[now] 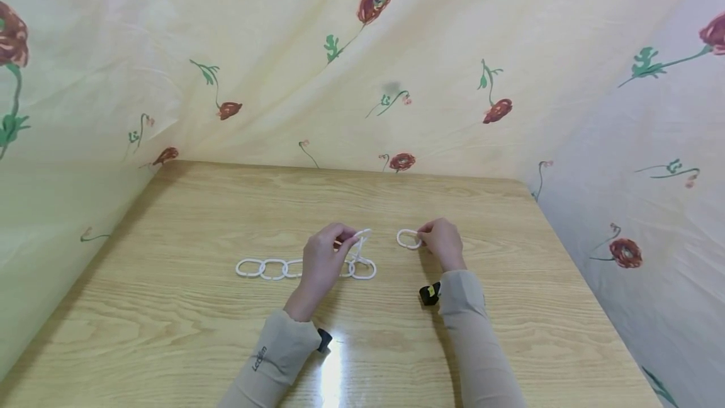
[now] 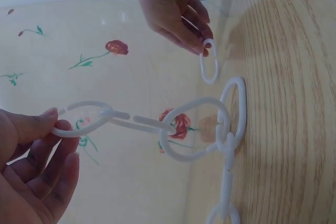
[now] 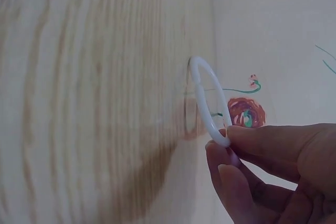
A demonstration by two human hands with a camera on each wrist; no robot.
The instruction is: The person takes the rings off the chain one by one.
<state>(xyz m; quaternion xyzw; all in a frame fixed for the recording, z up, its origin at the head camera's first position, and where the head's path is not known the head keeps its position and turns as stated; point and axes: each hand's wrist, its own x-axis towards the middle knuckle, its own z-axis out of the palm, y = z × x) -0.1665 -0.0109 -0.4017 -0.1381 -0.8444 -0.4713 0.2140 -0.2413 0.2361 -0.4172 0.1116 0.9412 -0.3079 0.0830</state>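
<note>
White plastic chain (image 1: 277, 268) of oval links lies flat on the wooden table (image 1: 170, 307), running left to right just in front of the person. Its right end is lifted off the wood: the left hand (image 1: 321, 261) pinches the last link (image 2: 84, 119) between thumb and fingertips (image 2: 39, 124), holding it up in the air while the links behind it hang down to the rest of the chain. From the left wrist view, that held link has a gap in its side and is hooked through the next one.

Over on the right, the right hand (image 1: 443, 242) pinches a single loose link (image 1: 409, 239) by one end, thumb and forefinger (image 3: 262, 140) pressed on the rim. It sits near the chain's raised end but not touching it. Flowered cloth (image 1: 362, 68) hangs behind and on both sides of the table.
</note>
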